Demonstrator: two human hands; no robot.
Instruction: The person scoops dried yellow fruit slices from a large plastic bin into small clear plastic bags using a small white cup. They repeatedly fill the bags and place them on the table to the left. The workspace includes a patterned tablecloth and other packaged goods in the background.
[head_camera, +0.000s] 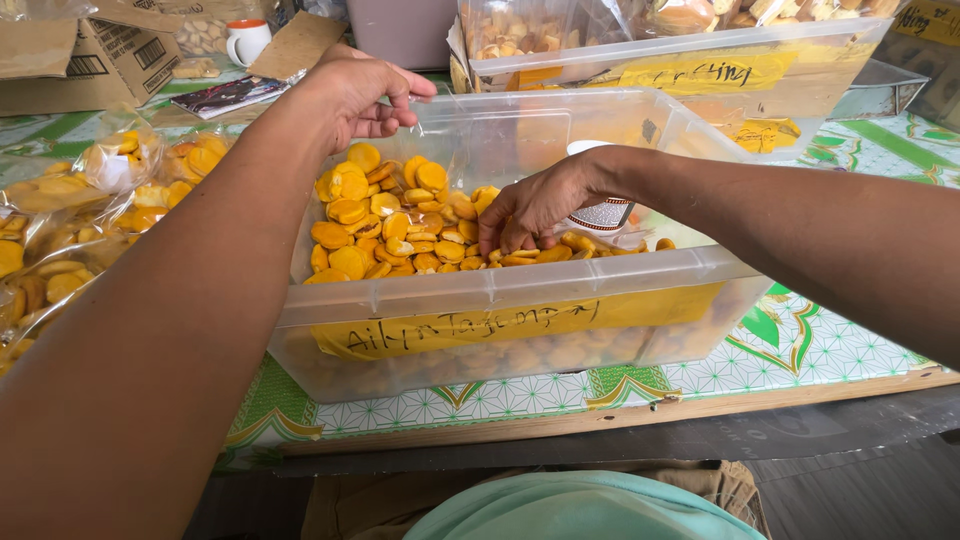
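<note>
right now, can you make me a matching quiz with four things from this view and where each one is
Things:
1. left hand
2. right hand
3. mug
4. bagged biscuits

Places:
A. far left corner of the table, beside a cardboard box
B. gripping the far rim of the clear bin
C. left of the bin, on the table
D. down inside the bin, fingers on the loose yellow biscuits

Pairs: 1-B, 2-D, 3-A, 4-C

White mug (246, 42) and cardboard box (95, 55) far left; bagged yellow biscuits (60, 215) beside; second clear tub (680, 60) behind.
</note>
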